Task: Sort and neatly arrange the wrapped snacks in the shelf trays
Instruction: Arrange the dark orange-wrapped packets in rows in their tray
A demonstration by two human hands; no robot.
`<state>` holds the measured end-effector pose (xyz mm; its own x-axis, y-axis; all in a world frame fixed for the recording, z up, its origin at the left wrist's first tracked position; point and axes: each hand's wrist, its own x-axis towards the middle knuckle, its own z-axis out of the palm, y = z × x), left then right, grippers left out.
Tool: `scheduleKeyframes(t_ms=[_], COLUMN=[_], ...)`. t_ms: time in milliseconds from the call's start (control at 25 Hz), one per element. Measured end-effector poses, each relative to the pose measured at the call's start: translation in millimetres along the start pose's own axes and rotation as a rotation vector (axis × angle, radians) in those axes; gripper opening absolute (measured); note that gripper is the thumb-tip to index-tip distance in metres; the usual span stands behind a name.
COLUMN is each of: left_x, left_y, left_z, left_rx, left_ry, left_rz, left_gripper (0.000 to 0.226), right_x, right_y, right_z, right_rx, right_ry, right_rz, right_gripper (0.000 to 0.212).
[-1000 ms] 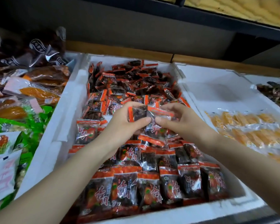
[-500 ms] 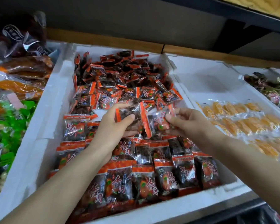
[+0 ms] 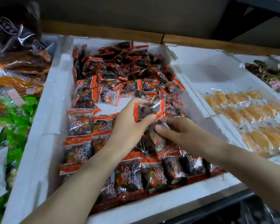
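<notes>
- Your left hand [image 3: 128,128] grips one orange-and-dark packet [image 3: 149,109] between thumb and curled fingers, raised just above the middle of the white foam tray [image 3: 44,126].
- That packet lies crosswise, its long axis running left to right, with an orange sealed end at each side and the dark filling showing through the clear middle.
- Your right hand [image 3: 178,132] sits just beside and below the left. It pinches a second packet [image 3: 159,142] at its top edge.
- The second packet hangs tilted, with its long axis running from the fingers down toward you and its orange seal at the lower end, close over the rows below.
- Inside the tray, the neat rows [image 3: 129,177] at the front lie side by side, each packet's long axis running front to back.
- Behind them, a loose heap [image 3: 120,70] of the same packets fills the back of the tray and points every way.
- The neighbouring tray [image 3: 208,70] to the right holds yellow snacks in clear wrappers [image 3: 249,113] at its front.
- A further tray at far right holds dark mixed sweets [image 3: 271,75].
- To the left lie green packets [image 3: 23,110] and orange-brown bags [image 3: 23,62].
</notes>
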<state>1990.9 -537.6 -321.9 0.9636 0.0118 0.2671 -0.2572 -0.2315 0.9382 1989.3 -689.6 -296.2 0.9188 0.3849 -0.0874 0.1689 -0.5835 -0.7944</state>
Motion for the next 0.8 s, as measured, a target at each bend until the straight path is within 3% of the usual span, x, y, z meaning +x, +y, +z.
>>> scheduleKeyframes(t_ms=[160, 240, 320, 440, 560, 680, 800], left_x=[6, 7, 8, 7, 6, 6, 7], left_y=[3, 1, -1, -2, -3, -7, -11], left_z=[-11, -15, -16, -16, -16, -13, -11], left_rx=[-0.221, -0.223, -0.165, -0.057, -0.022, -0.092, -0.19], left_ry=[0.179, 0.229, 0.235, 0.228, 0.202, 0.153, 0.132], left_rz=[-0.092, -0.105, -0.1, -0.057, -0.063, -0.134, -0.167], left_gripper=[0.011, 0.014, 0.015, 0.019, 0.021, 0.02, 0.019], right_x=[19, 28, 33, 36, 35, 33, 29], right_y=[8, 16, 20, 22, 22, 22, 19], right_z=[-7, -4, 5, 15, 13, 13, 11], right_rx=[0.071, 0.114, 0.109, -0.125, -0.095, -0.191, -0.322], right_ry=[0.127, 0.117, 0.08, 0.084, 0.078, 0.058, 0.145], right_rz=[0.113, 0.206, 0.243, 0.188, 0.217, 0.212, 0.078], right_gripper=[0.031, 0.038, 0.026, 0.032, 0.039, 0.046, 0.044])
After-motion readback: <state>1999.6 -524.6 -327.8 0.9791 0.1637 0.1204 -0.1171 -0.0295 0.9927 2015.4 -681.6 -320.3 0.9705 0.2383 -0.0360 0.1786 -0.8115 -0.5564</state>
